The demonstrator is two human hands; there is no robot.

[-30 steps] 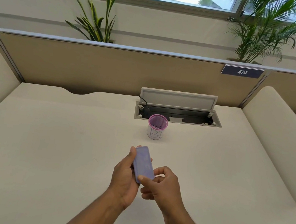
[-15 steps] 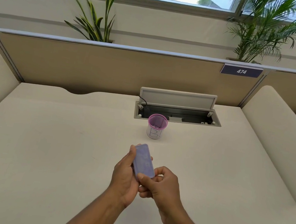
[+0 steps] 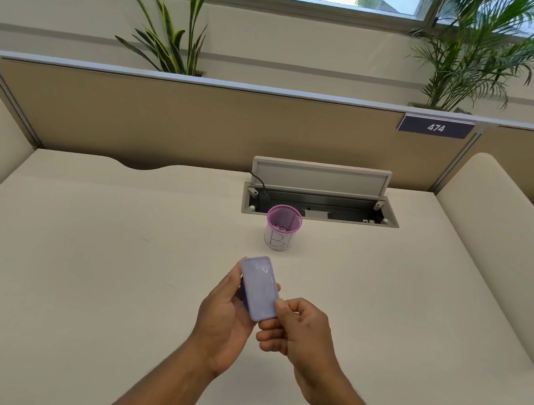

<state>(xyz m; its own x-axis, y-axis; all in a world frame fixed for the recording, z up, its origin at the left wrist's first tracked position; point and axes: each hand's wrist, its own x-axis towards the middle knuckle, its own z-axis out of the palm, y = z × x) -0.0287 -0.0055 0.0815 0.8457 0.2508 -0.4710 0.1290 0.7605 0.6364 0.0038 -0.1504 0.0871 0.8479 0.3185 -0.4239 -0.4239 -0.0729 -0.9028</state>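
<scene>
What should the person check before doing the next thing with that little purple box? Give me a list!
1. The left hand grips the purple box above the table: ok.
2. The right hand pinches the box's near corner: ok.
3. Box open or closed: cannot tell, no gap shows plainly.
4. The purple cup stands upright, beyond the box and apart from both hands: ok.
5. What lies inside the cup: cannot tell, the bits are too small to make out.
</scene>
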